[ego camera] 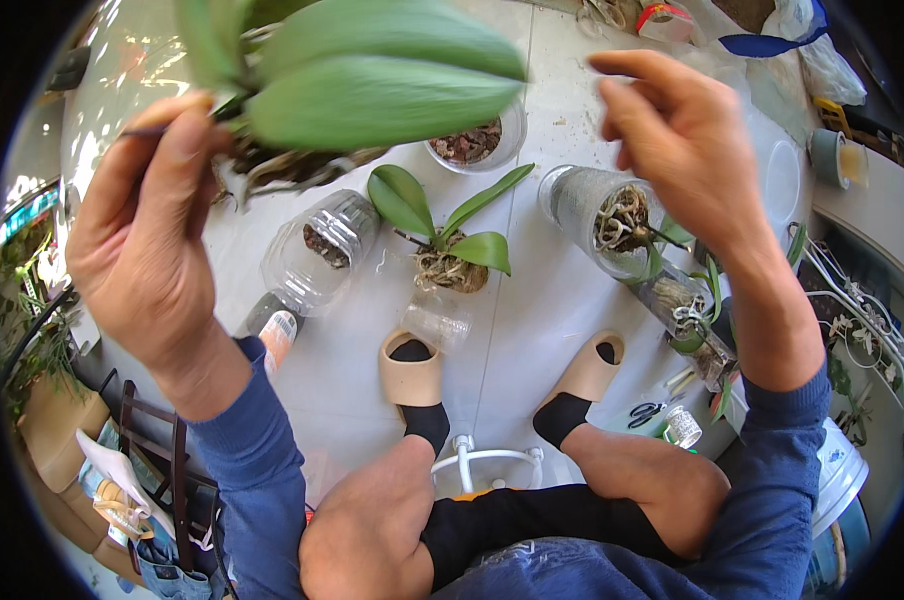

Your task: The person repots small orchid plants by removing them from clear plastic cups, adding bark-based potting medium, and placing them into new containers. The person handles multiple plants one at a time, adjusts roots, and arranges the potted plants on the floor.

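Raised at the left, my left hand (151,247) pinches a large orchid (392,75) near its base between thumb and fingers. The broad green leaves are blurred, and pale bare roots hang below them. My right hand (677,150) is up at the right with index finger and thumb apart, holding nothing that I can see. Below it, a tall clear vase (579,202) lies on its side with an orchid's root ball (621,219) at its mouth. Between my hands, a smaller orchid (452,240) rests with its root ball showing. Part of a clear pot of bark (470,142) is hidden behind the big leaf.
A clear plastic jar (320,251) with bark lies at left, near a labelled bottle (279,330). A small clear cup (437,319) sits by my slipper (414,375). Scissors (647,412) and a patterned mug (682,426) are at right, below another orchid in a clear container (677,300).
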Motion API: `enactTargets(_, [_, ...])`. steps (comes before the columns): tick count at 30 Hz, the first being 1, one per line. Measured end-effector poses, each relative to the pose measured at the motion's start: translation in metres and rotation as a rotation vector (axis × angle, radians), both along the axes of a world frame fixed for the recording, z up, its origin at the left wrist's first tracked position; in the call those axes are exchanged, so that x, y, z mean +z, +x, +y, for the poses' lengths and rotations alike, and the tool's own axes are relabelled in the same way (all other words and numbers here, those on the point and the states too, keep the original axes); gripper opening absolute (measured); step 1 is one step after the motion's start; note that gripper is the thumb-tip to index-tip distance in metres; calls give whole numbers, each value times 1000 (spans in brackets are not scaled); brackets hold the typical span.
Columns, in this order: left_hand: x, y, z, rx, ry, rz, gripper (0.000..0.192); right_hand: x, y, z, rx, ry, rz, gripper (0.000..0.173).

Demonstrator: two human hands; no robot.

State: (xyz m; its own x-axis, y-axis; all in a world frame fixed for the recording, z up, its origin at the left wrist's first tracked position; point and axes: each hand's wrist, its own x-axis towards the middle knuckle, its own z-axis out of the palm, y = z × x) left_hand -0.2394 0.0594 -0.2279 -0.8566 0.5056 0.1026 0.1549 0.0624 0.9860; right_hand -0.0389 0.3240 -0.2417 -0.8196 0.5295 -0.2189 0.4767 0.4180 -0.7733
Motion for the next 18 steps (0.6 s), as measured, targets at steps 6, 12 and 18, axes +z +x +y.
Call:
enactTargets(6, [4,30,50,-238,-87,180,17,56,63,-5,-161,-47,146,21])
enactTargets(12, [1,51,70,-303,-97,101,15,79,64,-37,-123,-38,306,19])
enactTargets(18, [-9,63,68,-336,-49,157,16,75,31,-59,25,186,411,19])
